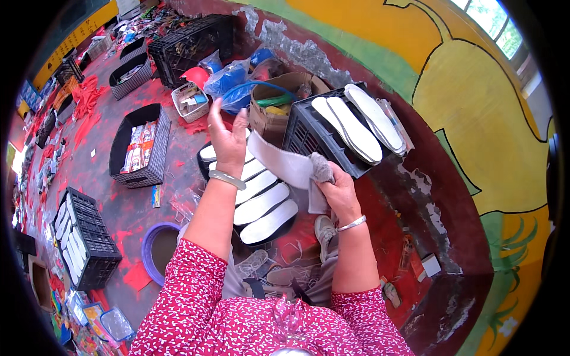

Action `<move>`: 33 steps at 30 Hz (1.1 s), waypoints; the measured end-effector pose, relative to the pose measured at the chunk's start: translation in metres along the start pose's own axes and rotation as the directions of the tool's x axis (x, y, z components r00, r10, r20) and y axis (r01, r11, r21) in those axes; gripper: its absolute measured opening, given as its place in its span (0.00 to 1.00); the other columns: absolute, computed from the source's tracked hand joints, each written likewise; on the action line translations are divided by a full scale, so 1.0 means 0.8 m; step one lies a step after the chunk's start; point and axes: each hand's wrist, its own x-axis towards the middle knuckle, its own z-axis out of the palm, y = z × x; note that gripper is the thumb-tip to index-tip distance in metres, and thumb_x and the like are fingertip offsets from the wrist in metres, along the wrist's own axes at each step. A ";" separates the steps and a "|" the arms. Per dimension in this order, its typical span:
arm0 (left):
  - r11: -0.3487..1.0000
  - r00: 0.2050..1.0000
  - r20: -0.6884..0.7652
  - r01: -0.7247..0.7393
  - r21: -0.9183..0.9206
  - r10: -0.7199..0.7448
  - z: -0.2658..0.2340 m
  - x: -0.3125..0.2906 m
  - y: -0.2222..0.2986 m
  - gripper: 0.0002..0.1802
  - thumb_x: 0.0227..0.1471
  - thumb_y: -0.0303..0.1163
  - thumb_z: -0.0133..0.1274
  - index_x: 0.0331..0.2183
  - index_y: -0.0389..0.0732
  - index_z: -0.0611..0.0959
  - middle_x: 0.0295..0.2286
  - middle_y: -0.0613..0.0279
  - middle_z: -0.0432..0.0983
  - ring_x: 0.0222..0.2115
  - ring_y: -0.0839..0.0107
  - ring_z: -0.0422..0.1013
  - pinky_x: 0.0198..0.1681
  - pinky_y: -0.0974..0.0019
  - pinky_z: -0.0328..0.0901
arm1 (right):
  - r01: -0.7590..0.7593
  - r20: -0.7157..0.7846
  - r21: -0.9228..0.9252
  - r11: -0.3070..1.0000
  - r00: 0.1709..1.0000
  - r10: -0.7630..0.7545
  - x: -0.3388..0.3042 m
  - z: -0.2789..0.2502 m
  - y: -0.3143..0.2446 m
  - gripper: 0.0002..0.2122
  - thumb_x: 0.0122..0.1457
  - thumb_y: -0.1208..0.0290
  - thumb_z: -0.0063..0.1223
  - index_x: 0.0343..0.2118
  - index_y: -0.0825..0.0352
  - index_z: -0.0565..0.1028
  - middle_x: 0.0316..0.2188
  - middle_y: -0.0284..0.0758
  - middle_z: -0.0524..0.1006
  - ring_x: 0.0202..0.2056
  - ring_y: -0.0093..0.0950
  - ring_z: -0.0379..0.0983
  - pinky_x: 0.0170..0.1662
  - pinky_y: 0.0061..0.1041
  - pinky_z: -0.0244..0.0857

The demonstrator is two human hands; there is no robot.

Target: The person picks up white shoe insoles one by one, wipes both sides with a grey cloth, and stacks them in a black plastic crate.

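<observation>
My right hand [339,194], with a silver bangle at its wrist, is closed around a crumpled grey cloth [322,168] and the near end of a white shoe insole [278,159]. The insole curves up to the left, its far end beside my left hand's thumb. My left hand [228,142] is raised with fingers stretched out and thumb apart; whether it touches the insole, I cannot tell. Below both hands, several white insoles [261,203] lie in a row over a dark container. More insoles [349,127] are piled on an upturned-looking black crate [306,127] at the right.
A cardboard box [270,118] and blue plastic bags [228,80] stand beyond my hands. To the left are a grey woven basket [155,169] with packets, a purple basin [148,246] and a black crate [100,243] of insoles. A painted wall [475,107] rises at the right.
</observation>
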 end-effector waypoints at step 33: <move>0.412 0.323 0.926 0.884 -0.221 -0.195 -0.006 -0.066 0.047 0.15 0.56 0.31 0.49 0.44 0.36 0.74 0.37 0.64 0.75 0.37 0.78 0.71 0.43 0.72 0.66 | -0.075 0.023 0.787 0.612 0.995 0.093 0.006 0.010 0.002 0.19 0.63 0.60 0.44 0.51 0.68 0.66 0.45 0.32 0.72 0.44 0.24 0.69 0.48 0.23 0.63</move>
